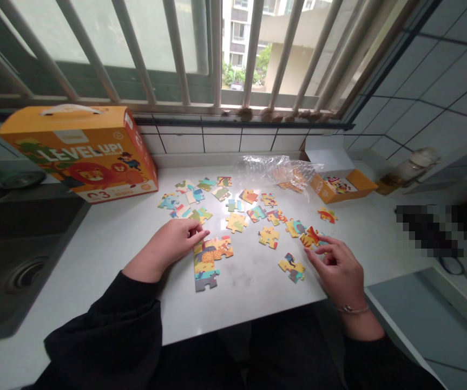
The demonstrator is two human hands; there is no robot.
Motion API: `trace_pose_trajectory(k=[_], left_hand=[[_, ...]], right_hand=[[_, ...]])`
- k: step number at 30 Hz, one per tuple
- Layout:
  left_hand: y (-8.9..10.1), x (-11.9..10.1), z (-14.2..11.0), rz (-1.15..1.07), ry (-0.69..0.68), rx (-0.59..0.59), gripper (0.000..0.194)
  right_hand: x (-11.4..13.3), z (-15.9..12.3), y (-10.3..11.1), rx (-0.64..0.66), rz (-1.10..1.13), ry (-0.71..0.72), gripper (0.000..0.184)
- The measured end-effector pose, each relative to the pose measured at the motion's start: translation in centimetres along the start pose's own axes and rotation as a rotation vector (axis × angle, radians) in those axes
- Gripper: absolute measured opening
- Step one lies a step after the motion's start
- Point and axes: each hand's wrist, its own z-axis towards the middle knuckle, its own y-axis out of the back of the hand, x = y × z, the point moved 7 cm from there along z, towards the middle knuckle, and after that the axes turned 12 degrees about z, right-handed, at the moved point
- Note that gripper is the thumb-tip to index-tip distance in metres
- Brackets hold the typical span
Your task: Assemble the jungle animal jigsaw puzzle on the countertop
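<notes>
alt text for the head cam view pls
On a white counter, the left hand rests beside a joined jigsaw section and the right hand touches a red-and-yellow piece. Loose pieces lie between them, with an orange Level Up box behind, under a barred window.

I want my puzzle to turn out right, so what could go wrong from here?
The left hand is right against the joined puzzle pieces, so a bump might pull them apart. The right hand is at a loose piece close to other pieces, and might knock them out of place. The sink lies beside the counter, so a piece pushed too far left could drop in.
</notes>
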Motion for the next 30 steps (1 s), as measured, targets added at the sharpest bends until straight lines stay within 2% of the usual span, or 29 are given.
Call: trace_pose_trajectory(k=[3,6,13,17,21,27,30], left_hand=[[-0.1,-0.1,0.0,0.004,-0.013,0.008,0.043],[-0.1,-0.2,0.0,-0.013,-0.014,0.012,0.042],[-0.1,0.3,0.2,-0.051,-0.011,-0.015,0.036],[-0.4,0.5,0.4,-0.054,-0.02,-0.016,0.036],[-0.4,0.4,0.3,-0.032,-0.007,-0.002,0.038],[-0.2,0.1,0.3,-0.016,0.002,0.011,0.037],[-0.1,0.1,0.3,-0.018,-0.005,-0.007,0.038]], right_hand=[[-0.9,0.2,0.8,-0.083,-0.026,-0.055,0.038],[-2.8,1.0,2.0,-0.117,-0.119,-0.136,0.038],[-9.4,3.8,6.2,-0.063,-0.425,-0.394,0.041],[-11.3,3.8,6.6,0.015,-0.499,-0.463,0.047],[-11.0,3.0,5.0,0.073,-0.526,-0.437,0.05],[-8.1,2.1,2.3,0.117,-0.518,-0.369,0.045],[-6.7,2.4,1.8,0.123,-0.537,-0.34,0.043]])
